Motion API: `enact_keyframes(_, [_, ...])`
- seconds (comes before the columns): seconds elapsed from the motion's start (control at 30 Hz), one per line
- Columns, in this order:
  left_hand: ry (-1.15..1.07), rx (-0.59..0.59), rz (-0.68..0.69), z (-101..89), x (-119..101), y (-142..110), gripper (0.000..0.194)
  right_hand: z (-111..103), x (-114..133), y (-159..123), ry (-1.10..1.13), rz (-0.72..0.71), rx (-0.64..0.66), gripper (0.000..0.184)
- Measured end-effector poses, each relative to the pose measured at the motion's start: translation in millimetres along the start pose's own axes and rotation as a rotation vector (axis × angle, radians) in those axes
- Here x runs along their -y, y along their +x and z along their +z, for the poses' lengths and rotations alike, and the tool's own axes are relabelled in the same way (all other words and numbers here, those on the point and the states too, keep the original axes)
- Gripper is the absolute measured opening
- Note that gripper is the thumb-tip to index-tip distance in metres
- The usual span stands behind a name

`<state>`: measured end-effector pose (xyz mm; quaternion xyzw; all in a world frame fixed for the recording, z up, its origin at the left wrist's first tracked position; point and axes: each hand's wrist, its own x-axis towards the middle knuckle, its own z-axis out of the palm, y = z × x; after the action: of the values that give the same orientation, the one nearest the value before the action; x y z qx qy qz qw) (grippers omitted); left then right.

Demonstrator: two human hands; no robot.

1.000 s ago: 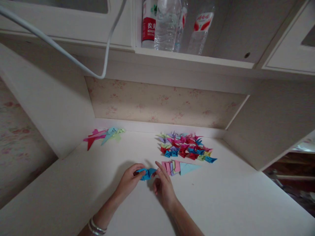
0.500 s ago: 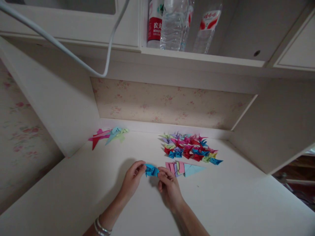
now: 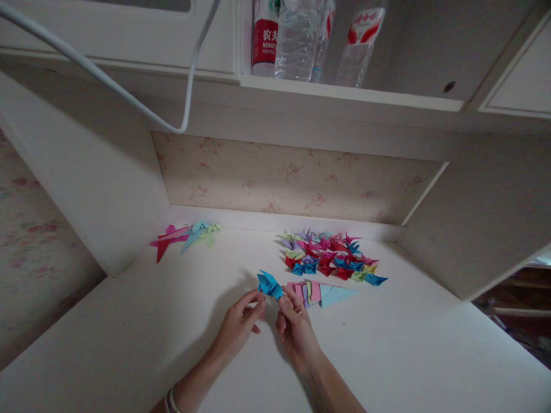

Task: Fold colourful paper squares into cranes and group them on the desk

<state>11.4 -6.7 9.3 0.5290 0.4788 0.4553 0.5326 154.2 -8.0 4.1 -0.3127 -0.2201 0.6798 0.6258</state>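
- Head view: a glossy blue folded-paper figure with pointed flaps (image 3: 270, 284) is held over the middle of a smooth white tabletop (image 3: 387, 350), well apart from its back edge.
- The person's right hand (image 3: 298, 332) pinches the figure's right end between thumb and forefinger, the other fingers curled beneath.
- At the figure's lower left, the left hand (image 3: 237, 322) brings thumb and forefinger close together; whether they grip the paper cannot be told. Shiny bangles (image 3: 171, 398) circle that wrist.
- Just beyond the right hand lies an overlapping row of flat, creased paper pieces in pink, lilac and pale green (image 3: 315, 291), ending in a long pale-blue paper point (image 3: 336, 295).
- Toward the tabletop's back right corner, sharp-winged paper cranes in red, blue, magenta, green and yellow (image 3: 326, 259) crowd together in uneven rows.
- Near the back left corner, flat, long-pointed paper shapes in red, pink, pale blue and pale green (image 3: 162, 249) overlap in a loose fan.
- Above, ribbed clear plastic bottles (image 3: 296, 46) stand on a white cabinet shelf (image 3: 353, 95), over a floral-patterned wall panel (image 3: 279, 179).
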Motion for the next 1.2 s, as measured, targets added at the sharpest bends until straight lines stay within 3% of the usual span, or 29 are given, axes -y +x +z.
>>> enact_keyframes(0.13, [-0.038, 0.059, -0.029, 1.0, -4.4, -0.9, 0.046, -0.2, -4.6, -1.5, -0.04, -0.004, 0.086, 0.041])
enact_keyframes(0.37, [-0.135, -0.052, -0.01, -3.6, -6.9, 1.7, 0.039, 3.2, -5.1, -7.3, -0.148, -0.002, 0.206, 0.033])
enact_keyframes(0.93, [-0.117, -0.041, 0.002, -9.0, -7.9, 2.8, 0.032, 9.5, -2.0, -12.1, -0.23, 0.008, 0.259, 0.038])
enact_keyframes(1.2, [-0.117, -0.014, 0.017, -9.0, -4.0, 4.7, 0.027, 5.8, -3.4, -10.4, -0.26, -0.006, 0.326, 0.031])
